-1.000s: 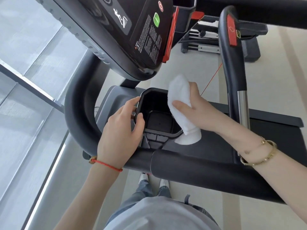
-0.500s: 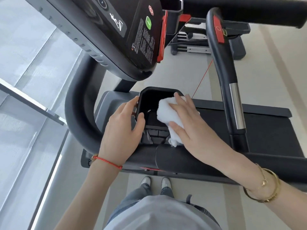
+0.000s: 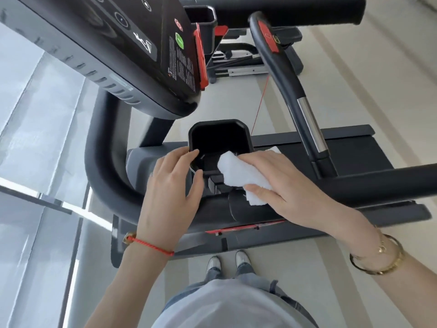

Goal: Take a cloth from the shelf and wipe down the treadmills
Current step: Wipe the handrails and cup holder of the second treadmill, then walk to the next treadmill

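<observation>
A white cloth [image 3: 238, 172] lies bunched over the near right rim of the treadmill's black cup holder [image 3: 218, 132]. My right hand [image 3: 281, 183] holds the cloth, fingers over its top and thumb under its near edge, pressing it onto the holder and the black crossbar [image 3: 248, 209]. My left hand [image 3: 173, 188] grips the holder's left wall, thumb inside and fingers outside. The treadmill console [image 3: 132, 43] hangs above, tilted.
A black handrail with a red patch and a chrome section [image 3: 305, 114] rises on the right. The treadmill belt [image 3: 350, 157] lies beyond. A thick curved upright [image 3: 99, 157] stands left, beside a glass wall. Another machine [image 3: 238, 65] sits further off. My shoes [image 3: 227, 263] are on the floor.
My right hand brought the cloth down from above the cup holder into it and then dragged it toward the near right rim. My left hand kept its hold.
</observation>
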